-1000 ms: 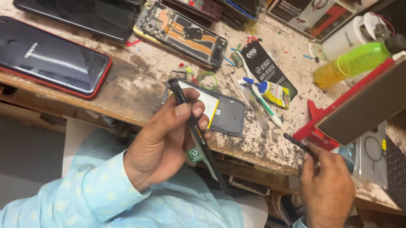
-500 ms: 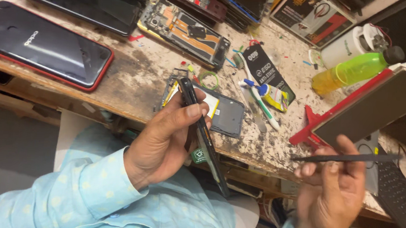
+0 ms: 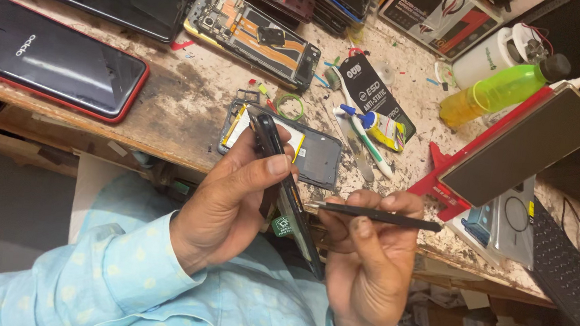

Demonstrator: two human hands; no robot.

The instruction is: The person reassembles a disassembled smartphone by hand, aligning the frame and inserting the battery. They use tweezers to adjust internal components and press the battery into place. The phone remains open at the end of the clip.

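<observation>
Phone [image 3: 287,191] in left hand [image 3: 230,207], beside tweezers [image 3: 376,216]

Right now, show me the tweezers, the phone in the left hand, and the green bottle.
tweezers [image 3: 376,216], head view, middle of shaft
phone [image 3: 295,205], head view, edge of frame
green bottle [image 3: 499,94], head view, body

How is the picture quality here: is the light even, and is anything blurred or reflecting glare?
Head view: warm light from above, bright on the workbench, dark under it and at far right. The left hand, its dark phone part and the right hand with tweezers look sharp. Faint sheen on the red-edged phone, no strong glare.
</observation>
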